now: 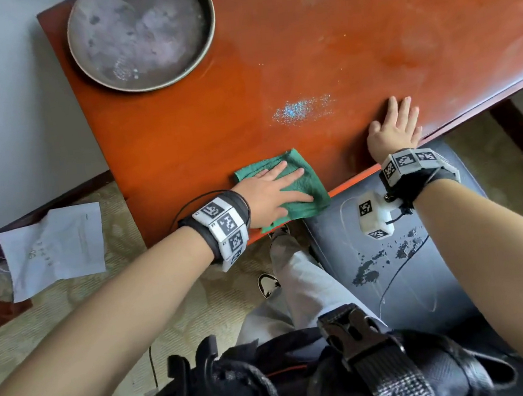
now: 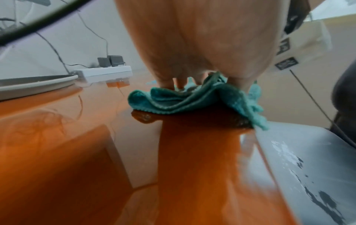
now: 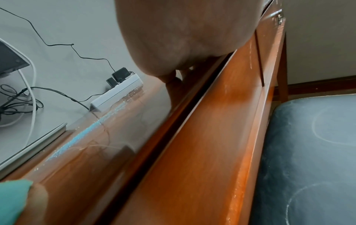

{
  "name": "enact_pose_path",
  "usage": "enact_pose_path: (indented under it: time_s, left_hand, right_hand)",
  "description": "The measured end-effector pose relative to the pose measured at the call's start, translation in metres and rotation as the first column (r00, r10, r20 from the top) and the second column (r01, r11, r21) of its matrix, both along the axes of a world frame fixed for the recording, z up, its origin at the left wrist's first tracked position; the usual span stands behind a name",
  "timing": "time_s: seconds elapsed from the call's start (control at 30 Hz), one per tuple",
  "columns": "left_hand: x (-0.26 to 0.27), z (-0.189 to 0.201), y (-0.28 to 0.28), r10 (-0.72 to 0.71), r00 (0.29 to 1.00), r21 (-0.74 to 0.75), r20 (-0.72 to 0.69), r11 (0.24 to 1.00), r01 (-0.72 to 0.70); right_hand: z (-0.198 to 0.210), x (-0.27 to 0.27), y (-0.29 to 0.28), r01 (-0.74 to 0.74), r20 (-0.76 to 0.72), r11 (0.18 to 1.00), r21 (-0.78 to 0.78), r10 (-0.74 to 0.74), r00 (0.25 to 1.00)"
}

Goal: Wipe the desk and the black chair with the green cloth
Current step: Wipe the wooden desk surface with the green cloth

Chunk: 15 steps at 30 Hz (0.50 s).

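- At the near edge of the orange counter (image 1: 183, 125), the left hand (image 1: 269, 194) lies flat, fingers straight, pressing the green cloth (image 1: 305, 206); one cloth corner overhangs the edge.
- Right hand (image 1: 394, 130) rests flat and spread on the counter, holding nothing.
- Only the wrist views show a white power strip (image 2: 104, 73) with plugged adapters by the wall.
- Pale blue powder (image 1: 303, 110) lies between cloth and round metal tray (image 1: 142, 33), which holds cloudy residue.
- Black chair (image 1: 419, 262), seat scuffed, sits beneath the counter edge.

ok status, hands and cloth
Left hand flat on green cloth at desk edge. Right hand flat on desk. Blue powder ahead.
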<state>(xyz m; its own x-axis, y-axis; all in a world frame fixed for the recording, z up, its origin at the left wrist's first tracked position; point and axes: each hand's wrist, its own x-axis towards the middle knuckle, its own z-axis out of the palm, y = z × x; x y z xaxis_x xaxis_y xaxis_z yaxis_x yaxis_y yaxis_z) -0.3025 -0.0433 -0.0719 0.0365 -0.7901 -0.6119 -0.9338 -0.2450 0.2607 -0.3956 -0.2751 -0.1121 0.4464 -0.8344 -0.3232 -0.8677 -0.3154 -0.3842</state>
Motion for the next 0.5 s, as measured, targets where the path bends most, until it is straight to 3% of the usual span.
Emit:
enact_pose_path:
  time_s: [0.13, 0.23, 0.37, 0.5]
  left_hand:
    - [0.030, 0.005, -0.013, 0.253, 0.967, -0.023, 0.008, 0.967, -0.253]
    - [0.045, 0.008, -0.019, 0.360, 0.931, -0.024, 0.057, 0.933, -0.360]
    - [0.036, 0.010, -0.019, 0.333, 0.939, 0.025, 0.086, 0.941, -0.336]
    - [0.023, 0.008, -0.009, 0.149, 0.986, 0.065, 0.068, 0.986, -0.154]
  right_hand:
    - [0.000, 0.001, -0.002, 0.007, -0.012, 1.000, 0.010, -0.007, 1.000]
    - [0.000, 0.002, -0.003, 0.001, -0.030, 1.000, 0.020, 0.000, 1.000]
    - [-0.001, 0.002, -0.003, 0.004, -0.037, 1.000, 0.016, -0.004, 0.999]
    - [-0.002, 0.003, -0.004, 0.003, -0.052, 1.000, 0.015, -0.002, 0.999]
